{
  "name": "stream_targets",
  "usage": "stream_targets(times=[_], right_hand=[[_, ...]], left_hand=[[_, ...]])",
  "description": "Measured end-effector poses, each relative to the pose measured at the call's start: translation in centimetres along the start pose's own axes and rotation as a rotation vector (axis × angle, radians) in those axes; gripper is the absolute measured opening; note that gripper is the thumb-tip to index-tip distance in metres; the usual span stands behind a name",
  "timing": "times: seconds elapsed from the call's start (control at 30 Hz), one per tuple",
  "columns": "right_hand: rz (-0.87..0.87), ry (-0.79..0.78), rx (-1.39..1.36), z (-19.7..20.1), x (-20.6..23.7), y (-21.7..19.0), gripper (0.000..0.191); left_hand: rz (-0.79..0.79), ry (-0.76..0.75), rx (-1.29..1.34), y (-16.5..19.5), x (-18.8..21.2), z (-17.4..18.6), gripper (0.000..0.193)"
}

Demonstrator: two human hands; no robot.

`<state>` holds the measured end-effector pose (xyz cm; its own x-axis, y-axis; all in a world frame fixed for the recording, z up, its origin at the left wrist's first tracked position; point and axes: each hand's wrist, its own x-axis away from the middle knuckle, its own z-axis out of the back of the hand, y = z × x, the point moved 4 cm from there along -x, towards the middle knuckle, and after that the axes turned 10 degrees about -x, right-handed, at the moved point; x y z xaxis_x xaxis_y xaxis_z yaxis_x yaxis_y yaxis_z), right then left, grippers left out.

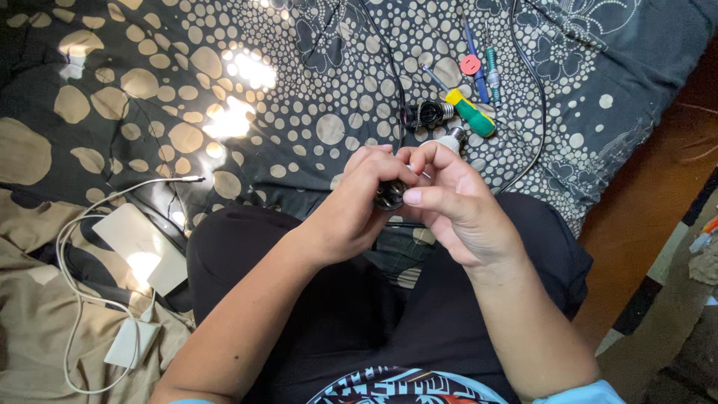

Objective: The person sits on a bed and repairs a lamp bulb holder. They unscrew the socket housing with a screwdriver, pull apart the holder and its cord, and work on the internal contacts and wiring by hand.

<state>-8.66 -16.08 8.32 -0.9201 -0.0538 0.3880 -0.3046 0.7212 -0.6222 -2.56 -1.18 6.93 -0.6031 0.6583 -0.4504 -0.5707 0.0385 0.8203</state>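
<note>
Hands are meeting over the lap: the left hand [357, 196] and right hand [451, 200] are both closing their fingers around a small round dark metal lamp socket [390, 194], pinched between thumbs and fingertips above the black trousers [329, 299]. Judged by size, the socket is probably light and rigid, with smooth metal that could slip; holding it by the rim seems safest. A green-and-yellow-handled screwdriver [470, 112] is lying well apart on the dotted black blanket [149, 90].

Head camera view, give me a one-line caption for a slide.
Both hands, left hand and right hand, grip a small dark metal part above a spotted bedsheet near a green-yellow screwdriver.
</note>
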Motion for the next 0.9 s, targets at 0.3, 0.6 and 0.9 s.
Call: stream_targets(times=[0.3, 0.6, 0.9], right_hand=[[-0.002, -0.009, -0.037, 0.3, -0.1, 0.1, 0.024], [0.048, 0.005, -0.031, 0.5, -0.8, 0.8, 0.025], [0.082, 0.019, 0.019, 0.5, -0.8, 1.1, 0.024]], left_hand=[[-0.042, 0.013, 0.002, 0.2, -0.1, -0.1, 0.049], [0.058, 0.032, 0.088, -0.5, 0.1, -0.3, 0.047], [0.055, 0.04, 0.122, -0.7, 0.1, -0.1, 0.043]])
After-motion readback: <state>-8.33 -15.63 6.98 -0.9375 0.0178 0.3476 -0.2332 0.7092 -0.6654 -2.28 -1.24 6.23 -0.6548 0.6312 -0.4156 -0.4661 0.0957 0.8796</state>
